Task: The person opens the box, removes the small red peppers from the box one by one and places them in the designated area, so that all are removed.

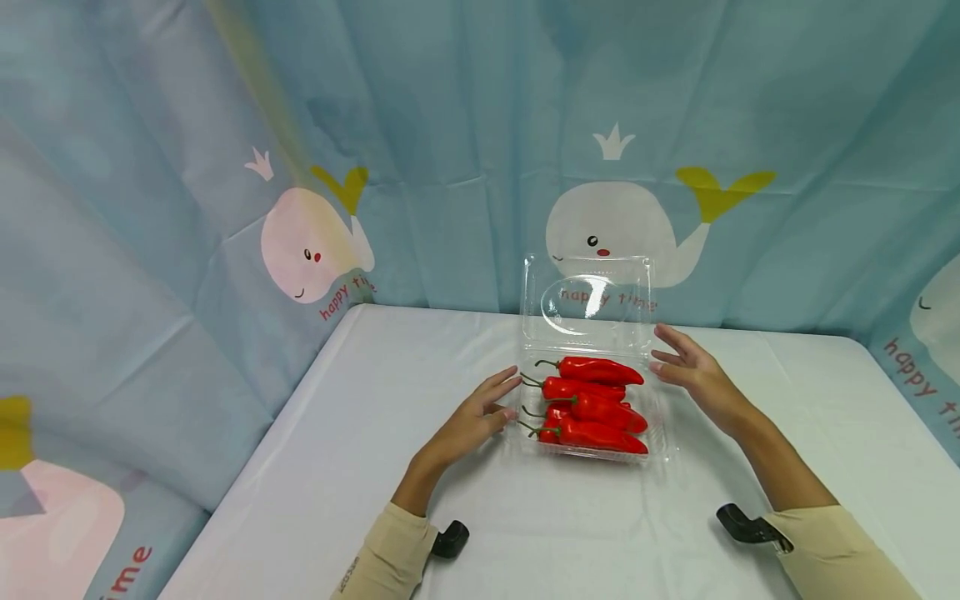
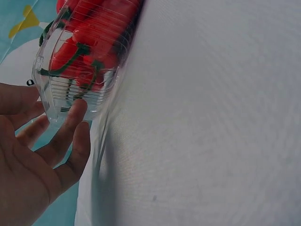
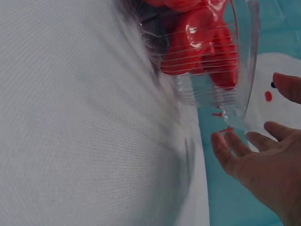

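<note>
Several red peppers (image 1: 600, 408) with green stems lie stacked in a clear plastic clamshell box (image 1: 658, 433). The box's transparent lid (image 1: 585, 321) stands raised at the back. At the box's left side is my left hand (image 1: 472, 421), its fingers loosely spread. In the left wrist view, those fingertips (image 2: 77, 110) are at the box's corner; whether they touch it I cannot tell. My right hand (image 1: 701, 375) is beside the right side of the box, fingers extended. The right wrist view shows a gap between the right hand (image 3: 268, 160) and the plastic wall.
A white cloth covers the table (image 1: 315, 467). Behind and to the left hangs a blue curtain (image 1: 450, 125) printed with whales. Black curved pieces (image 1: 450, 540) stick out from the beige sleeves (image 1: 393, 550) at both wrists.
</note>
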Demonstrator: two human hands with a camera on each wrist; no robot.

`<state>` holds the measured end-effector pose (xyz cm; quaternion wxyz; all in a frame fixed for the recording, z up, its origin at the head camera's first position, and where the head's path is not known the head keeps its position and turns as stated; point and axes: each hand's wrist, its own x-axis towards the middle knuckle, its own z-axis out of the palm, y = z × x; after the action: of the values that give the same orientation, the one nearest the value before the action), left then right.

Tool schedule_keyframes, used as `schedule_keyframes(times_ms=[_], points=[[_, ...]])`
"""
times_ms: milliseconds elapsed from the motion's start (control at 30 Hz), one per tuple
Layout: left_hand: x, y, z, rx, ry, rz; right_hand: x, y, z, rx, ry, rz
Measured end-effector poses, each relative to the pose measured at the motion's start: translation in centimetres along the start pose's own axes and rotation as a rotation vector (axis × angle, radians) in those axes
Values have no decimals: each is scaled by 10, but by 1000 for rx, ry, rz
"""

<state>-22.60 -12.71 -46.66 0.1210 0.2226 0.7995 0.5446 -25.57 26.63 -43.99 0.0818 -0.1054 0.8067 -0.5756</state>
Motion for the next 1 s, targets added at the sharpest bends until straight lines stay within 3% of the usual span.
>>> schedule_keyframes(times_ms=[433, 1000], points=[[0, 1, 2, 34, 5, -2, 0, 6, 2, -42, 10, 30], [-2, 4, -1, 40, 7, -26, -11, -1, -3, -64, 92, -18]])
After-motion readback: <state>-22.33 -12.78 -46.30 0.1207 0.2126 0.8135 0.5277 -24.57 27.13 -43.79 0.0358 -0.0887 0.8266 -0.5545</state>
